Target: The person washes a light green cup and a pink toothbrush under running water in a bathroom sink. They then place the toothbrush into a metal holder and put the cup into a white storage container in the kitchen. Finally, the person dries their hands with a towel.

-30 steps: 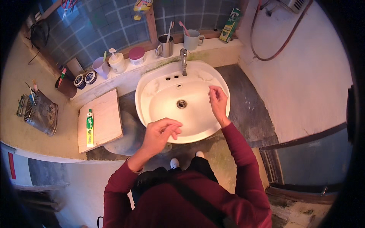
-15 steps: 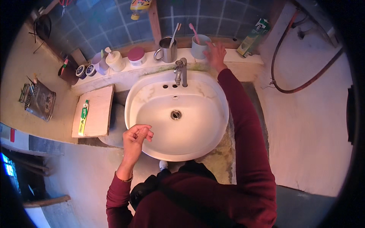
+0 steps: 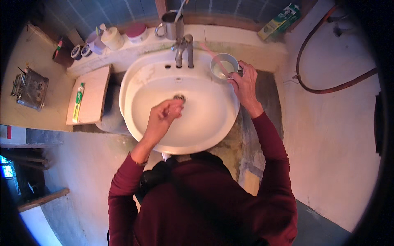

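Observation:
My right hand (image 3: pixel 245 82) grips a pale mug (image 3: pixel 215 73) by its handle side, over the right rear rim of the white sink (image 3: pixel 143 141). A pink toothbrush (image 3: pixel 210 52) leans inside the mug, its head sticking out toward the tap; the mug's inside looks pale. Above the basin, close to the drain, my left hand (image 3: pixel 163 116) hangs with its fingers curled in and nothing visible in them. The metal tap (image 3: pixel 179 53) rises from the sink's back edge, between the hands and the ledge.
Along the back ledge (image 3: pixel 201 32) stand a steel mug (image 3: pixel 171 28) with a toothbrush, a red-lidded jar (image 3: pixel 137 33), a pump bottle (image 3: pixel 111 37) and a green carton (image 3: pixel 278 23). A toothpaste tube (image 3: pixel 79 102) lies on a board at left. A hose (image 3: pixel 301 69) hangs at right.
My right hand has taken the pale mug off the ledge and brought it over the sink's rim. My left hand has moved forward over the basin. The view has shifted.

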